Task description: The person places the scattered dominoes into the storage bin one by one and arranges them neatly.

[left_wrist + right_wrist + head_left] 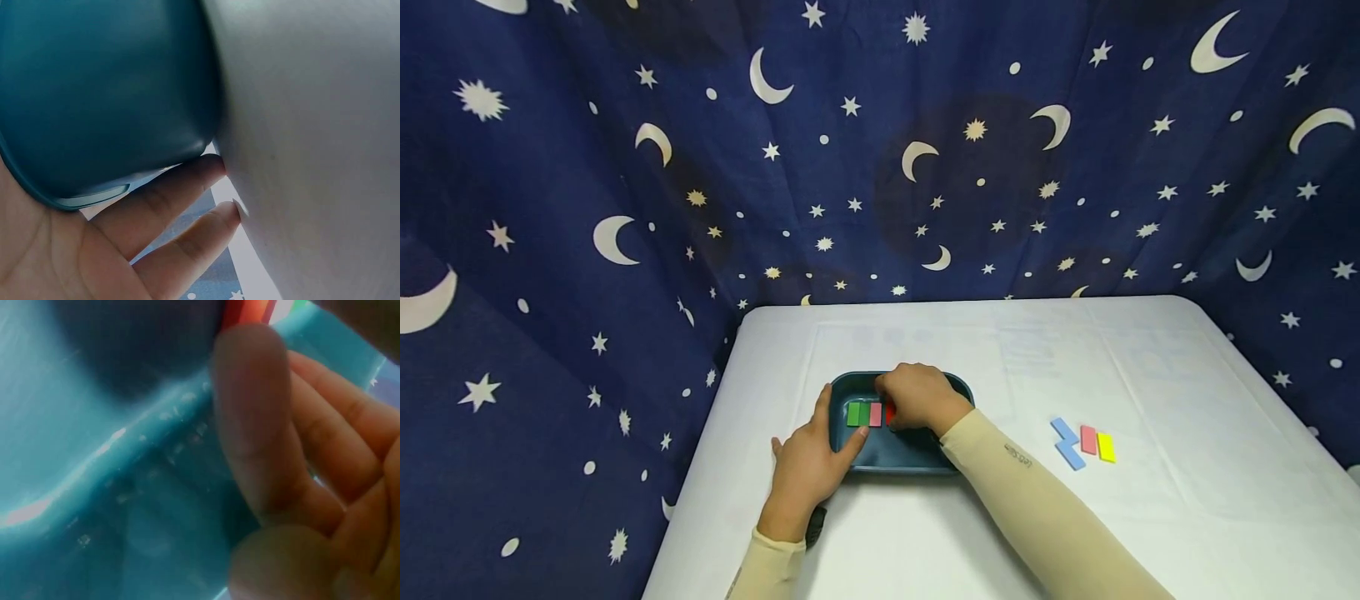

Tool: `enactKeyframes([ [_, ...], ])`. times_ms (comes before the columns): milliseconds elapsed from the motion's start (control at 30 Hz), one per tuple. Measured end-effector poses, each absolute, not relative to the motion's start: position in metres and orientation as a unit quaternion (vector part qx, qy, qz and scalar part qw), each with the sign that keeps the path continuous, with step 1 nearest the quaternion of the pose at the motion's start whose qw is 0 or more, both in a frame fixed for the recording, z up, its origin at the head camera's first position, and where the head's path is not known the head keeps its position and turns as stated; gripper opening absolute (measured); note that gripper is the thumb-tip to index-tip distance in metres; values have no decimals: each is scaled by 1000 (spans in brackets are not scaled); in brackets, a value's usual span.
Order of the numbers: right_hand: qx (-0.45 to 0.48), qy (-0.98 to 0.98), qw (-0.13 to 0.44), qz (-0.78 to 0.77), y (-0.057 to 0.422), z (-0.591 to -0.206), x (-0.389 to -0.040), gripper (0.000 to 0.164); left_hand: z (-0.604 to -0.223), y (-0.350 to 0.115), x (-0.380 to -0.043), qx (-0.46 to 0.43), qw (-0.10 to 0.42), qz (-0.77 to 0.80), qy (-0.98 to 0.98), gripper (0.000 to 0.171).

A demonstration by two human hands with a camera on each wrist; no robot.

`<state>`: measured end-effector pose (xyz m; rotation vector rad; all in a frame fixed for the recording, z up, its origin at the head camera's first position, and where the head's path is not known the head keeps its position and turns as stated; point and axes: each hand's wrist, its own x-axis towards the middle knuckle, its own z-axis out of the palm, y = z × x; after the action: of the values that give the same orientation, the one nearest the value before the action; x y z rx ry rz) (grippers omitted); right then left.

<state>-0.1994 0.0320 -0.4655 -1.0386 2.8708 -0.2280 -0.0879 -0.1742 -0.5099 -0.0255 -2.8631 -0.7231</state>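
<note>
A dark teal tray (895,454) lies on the white table with a row of small blocks inside, two green blocks (859,414) and a pink block (876,414). My right hand (917,398) reaches into it and pinches a red block (890,412), partly hidden by the fingers. In the right wrist view the red block (245,311) shows just past a fingertip. My left hand (811,467) rests against the tray's near left corner, thumb over the rim. Its other fingers (187,244) lie fairly straight outside, beside and below the tray wall (112,94).
Right of the tray lie two blue blocks (1070,455), a pink block (1088,440) and a yellow block (1106,447). A dark blue curtain (865,167) with moons and stars hangs behind the table (1150,375) and along its left side.
</note>
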Motion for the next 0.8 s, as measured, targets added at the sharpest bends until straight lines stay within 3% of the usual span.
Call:
enactKeyframes([
  [800, -351, 932, 28, -80, 31, -468, -200, 36, -511, -173, -88, -6, 95, -246, -965, 101],
])
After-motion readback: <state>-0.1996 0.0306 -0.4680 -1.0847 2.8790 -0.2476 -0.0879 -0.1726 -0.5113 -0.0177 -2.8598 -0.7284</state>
